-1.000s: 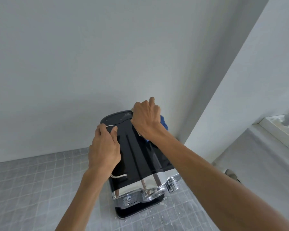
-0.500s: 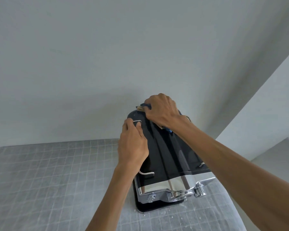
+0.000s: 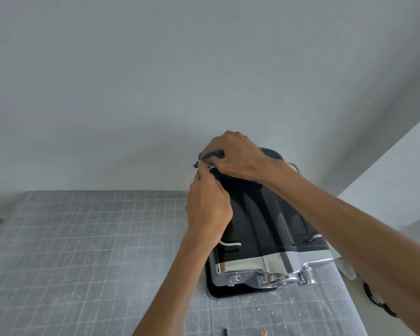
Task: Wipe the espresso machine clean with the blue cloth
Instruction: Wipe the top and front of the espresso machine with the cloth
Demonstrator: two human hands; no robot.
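The espresso machine (image 3: 260, 221) is glossy black with a chrome front band and stands on a grey gridded mat by the wall. My right hand (image 3: 238, 158) reaches over its top to the far left corner and grips the blue cloth (image 3: 211, 155), of which only a small fold shows under the fingers. My left hand (image 3: 207, 207) lies on the machine's left top edge, its fingertips curled round a thin chrome rail at the back corner, just below the cloth.
The grey gridded mat (image 3: 83, 251) covers the table and carries white crumbs near the machine. A white wall rises close behind. A black cable (image 3: 378, 301) hangs past the table's right edge. A dark stick (image 3: 225, 332) and a yellow tip (image 3: 264, 333) lie at the front edge.
My right hand has slid the cloth leftward across the machine's back edge to its far left corner. My left hand stayed on the left rail. The view has swung left.
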